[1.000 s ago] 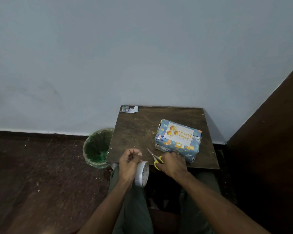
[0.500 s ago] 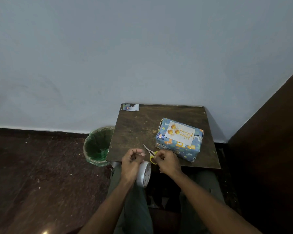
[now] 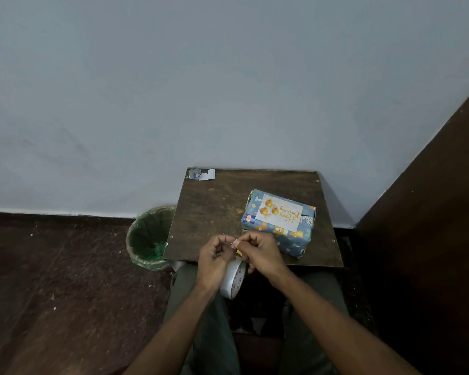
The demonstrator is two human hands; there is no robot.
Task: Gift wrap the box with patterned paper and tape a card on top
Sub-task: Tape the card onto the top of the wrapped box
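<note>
Box already wrapped in patterned paper, sits on table w/ card lying on top, right of centre. Hands together at near table edge: left hand and right hand pinch what's prob. a short tape strip between fingertips, too small to be sure. Tape roll hangs below left hand; a bit of yellow scissors handle shows between hands. Step: getting tape ready for card. Next: carry strip to a card edge, press flat.
</note>
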